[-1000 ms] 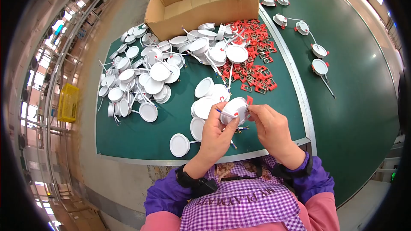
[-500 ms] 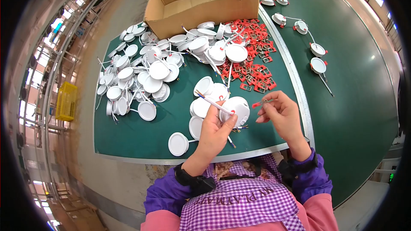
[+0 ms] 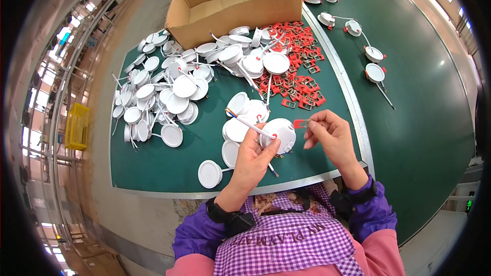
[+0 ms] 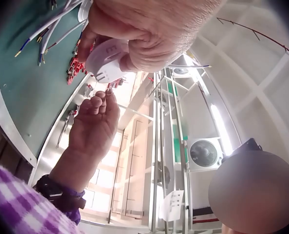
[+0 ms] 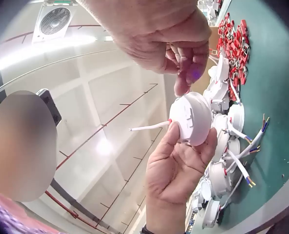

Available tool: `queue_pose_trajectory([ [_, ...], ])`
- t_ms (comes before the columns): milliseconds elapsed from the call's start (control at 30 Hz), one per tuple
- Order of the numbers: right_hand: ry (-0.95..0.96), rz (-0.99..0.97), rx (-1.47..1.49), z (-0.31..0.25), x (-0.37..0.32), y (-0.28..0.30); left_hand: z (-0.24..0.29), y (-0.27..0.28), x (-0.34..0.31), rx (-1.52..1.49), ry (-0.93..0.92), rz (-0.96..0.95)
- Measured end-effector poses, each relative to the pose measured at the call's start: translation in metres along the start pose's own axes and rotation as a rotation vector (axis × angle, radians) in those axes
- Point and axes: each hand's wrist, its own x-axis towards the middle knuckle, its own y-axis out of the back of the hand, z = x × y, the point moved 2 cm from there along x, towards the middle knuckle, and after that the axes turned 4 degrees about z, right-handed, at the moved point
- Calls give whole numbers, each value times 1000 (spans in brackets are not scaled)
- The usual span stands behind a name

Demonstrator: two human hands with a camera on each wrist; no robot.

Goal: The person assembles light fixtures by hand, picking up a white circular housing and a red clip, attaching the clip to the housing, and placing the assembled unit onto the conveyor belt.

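Note:
My left hand (image 3: 251,161) grips a round white downlight (image 3: 281,135) over the near part of the table, its back face turned up. A white cable (image 3: 250,125) with bare coloured wire ends leaves the light by a red grommet and passes over the left fingers. Just right of the light, my right hand (image 3: 333,140) pinches a small red spring clip (image 3: 300,123) between thumb and fingertips, its red end pointing at the light's rim. In the right wrist view, slots show along the downlight's side (image 5: 195,119), and the right fingertips are right at its edge.
Several loose downlights (image 3: 238,128) lie just beyond the left hand. A larger heap of them (image 3: 176,87) covers the table's left side, beside a pile of red clips (image 3: 304,89). A cardboard box (image 3: 235,13) stands behind. Downlights with clips (image 3: 375,73) line the green surface at right.
The right hand drew back from the downlight with the red clip, then turned the clip and brought it toward the rim again. The left hand keeps its grip, the light's back now tilted further up.

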Motion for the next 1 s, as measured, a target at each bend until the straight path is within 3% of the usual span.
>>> queue_pose_trajectory([
  [267,-15,-30,163,1,-1,-2,-4,0,-1,10,22,-9],
  [367,78,-9,37,5,-2,-4,-5,0,-1,14,19,-18],
  [433,184,125,-46,-1,-7,-11,-6,-1,-1,11,15,-22],
  [667,384,78,-408,-3,-14,-14,-7,-3,0,63,-86,-42],
  [733,572,114,-589,-5,-21,-17,-7,-4,0,74,-100,-43],
  [1000,634,110,-589,-9,-24,-18,-7,-14,2,126,-131,-51],
])
